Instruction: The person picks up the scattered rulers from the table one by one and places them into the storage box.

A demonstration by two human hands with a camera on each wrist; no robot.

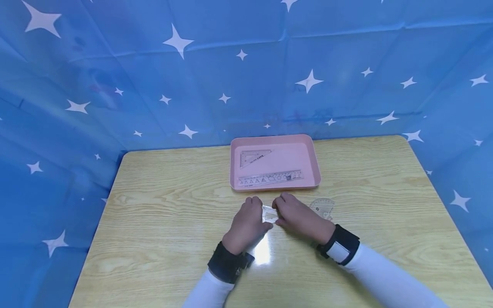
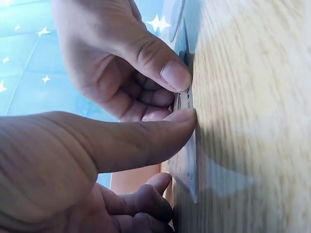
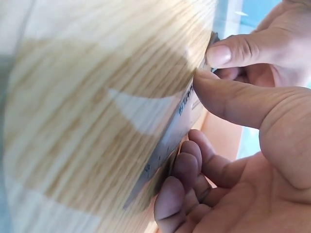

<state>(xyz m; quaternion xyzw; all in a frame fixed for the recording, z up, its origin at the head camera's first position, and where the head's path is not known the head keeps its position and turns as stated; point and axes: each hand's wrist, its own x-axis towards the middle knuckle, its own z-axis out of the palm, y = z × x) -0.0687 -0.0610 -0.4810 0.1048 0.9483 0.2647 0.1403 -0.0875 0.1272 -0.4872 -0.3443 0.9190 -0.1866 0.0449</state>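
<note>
Both hands meet over the table, just in front of the pink tray. Between them is a small clear plastic set square (image 1: 269, 214) with a triangular cut-out. My left hand (image 1: 248, 222) pinches its left part, and my right hand (image 1: 302, 218) grips the right part. Seen from the left wrist, the two thumbs press close together on the edge of the set square (image 2: 187, 170), which is tilted up near the tabletop. Black print shows along its edge in the right wrist view. The fingers hide much of the set square.
The pink tray (image 1: 316, 164) stands at the back of the wooden table (image 1: 165, 214). In it lie a clear ruler (image 1: 271, 177) and another clear set square (image 1: 248, 157). A clear protractor (image 1: 322, 206) lies on the table behind the right hand. A blue star-patterned cloth (image 1: 246, 85) hangs behind.
</note>
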